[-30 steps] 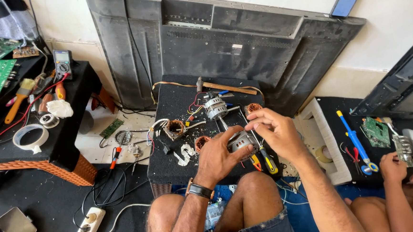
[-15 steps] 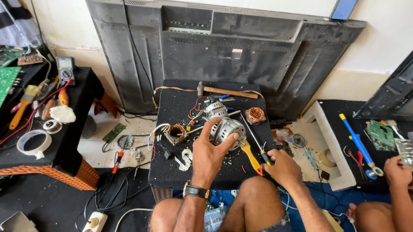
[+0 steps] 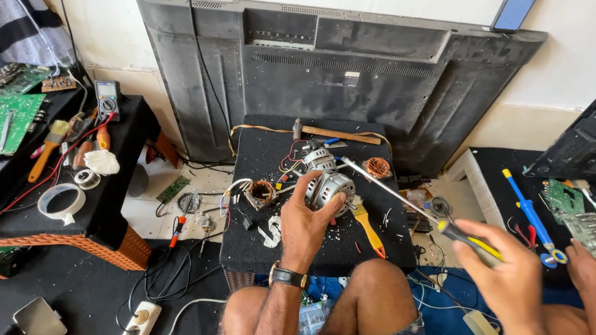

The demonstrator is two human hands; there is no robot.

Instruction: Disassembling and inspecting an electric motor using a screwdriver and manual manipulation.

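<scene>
Left hand wraps fingers over a small silver motor, which sits mid-top on the black work stool, wires trailing to its left. Right hand is closed around a yellow-handled screwdriver, long shaft angled up-left, tip near the motor's top. A yellow paintbrush lies just right of the motor. Another person's hand rests far right near a green circuit board.

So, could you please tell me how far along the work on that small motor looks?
Done: the motor is stripped, with a copper coil and a wound core lying loose. In hand: the left hand grips the motor and the right hand holds a long screwdriver. Left: loose parts remain unassembled.
</scene>
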